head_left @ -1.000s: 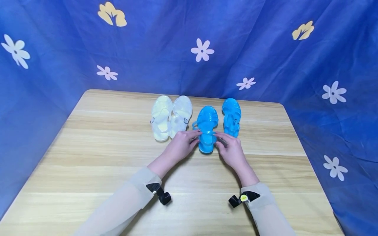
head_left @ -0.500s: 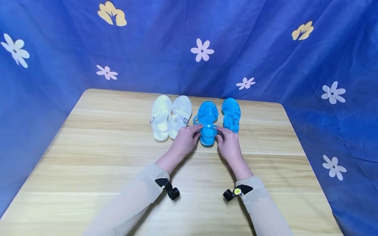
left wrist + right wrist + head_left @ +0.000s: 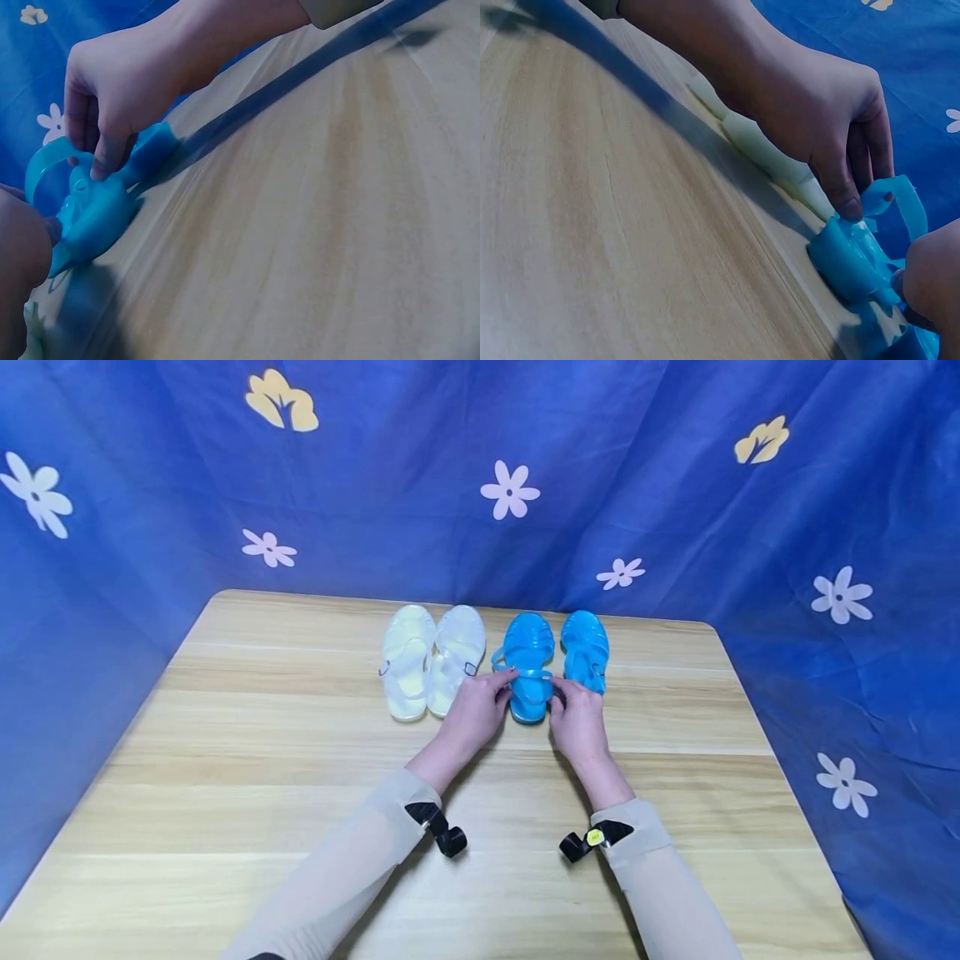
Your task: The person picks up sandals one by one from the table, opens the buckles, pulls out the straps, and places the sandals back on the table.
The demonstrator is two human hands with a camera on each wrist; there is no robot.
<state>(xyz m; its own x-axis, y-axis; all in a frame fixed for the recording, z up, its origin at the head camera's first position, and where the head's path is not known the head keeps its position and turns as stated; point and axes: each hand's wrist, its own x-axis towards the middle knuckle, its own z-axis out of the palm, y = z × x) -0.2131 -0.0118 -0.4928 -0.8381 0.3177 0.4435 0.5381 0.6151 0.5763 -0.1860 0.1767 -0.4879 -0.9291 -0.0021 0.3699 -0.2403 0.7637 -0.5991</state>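
A blue jelly sandal [image 3: 528,639] stands toe-away near the back of the table, its strap arching over the heel part. My left hand [image 3: 474,708] pinches its left side between thumb and fingers. On the opposite side, my right hand [image 3: 580,722] pinches the sandal's strap and heel edge. In the left wrist view the right thumb presses the heel of this sandal [image 3: 109,214]. A second blue sandal [image 3: 585,639] lies just to the right, its heel partly hidden behind my right hand.
Left of the held sandal lie two whitish clear sandals, one [image 3: 408,652] beside the other [image 3: 460,639], touching. The wooden table [image 3: 225,777] ends at the back against a blue flowered curtain [image 3: 405,477].
Both hands have moved the blue sandal away toward the back edge, nearly level with the second blue one. The white sandals stay where they were.
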